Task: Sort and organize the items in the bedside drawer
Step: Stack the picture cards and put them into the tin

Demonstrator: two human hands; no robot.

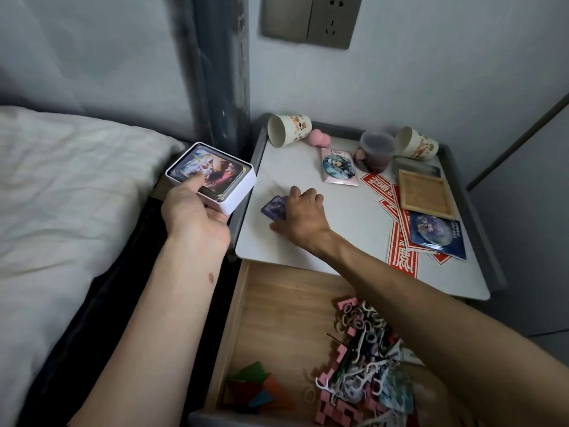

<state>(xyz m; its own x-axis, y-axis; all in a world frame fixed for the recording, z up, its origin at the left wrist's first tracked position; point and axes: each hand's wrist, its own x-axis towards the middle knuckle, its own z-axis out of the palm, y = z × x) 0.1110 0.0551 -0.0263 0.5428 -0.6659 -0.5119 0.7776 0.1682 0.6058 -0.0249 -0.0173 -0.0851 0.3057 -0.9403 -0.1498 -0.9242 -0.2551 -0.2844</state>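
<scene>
My left hand point(194, 215) grips a white square box point(215, 180) with a printed picture on top, held left of the bedside table, thumb lying on the picture. My right hand point(303, 212) reaches over the white tabletop point(308, 241) and its curled fingers take hold of a small purple card point(274, 206) lying there. Below, the wooden drawer point(277, 303) stands open. Its right side holds a heap of hair ties and floss picks point(363, 343) over pink foam pieces point(334, 402). Coloured triangular pieces point(255, 386) lie at its front left.
At the tabletop's back lie two tipped paper cups point(286, 129) point(415, 143), a pink heart point(318, 137) and a lidded jar point(374, 152). Two badge packets point(338, 166) point(437, 231), red paper cuttings point(400, 254) and a wooden frame point(426, 192) fill the right. A bed point(61, 195) lies left.
</scene>
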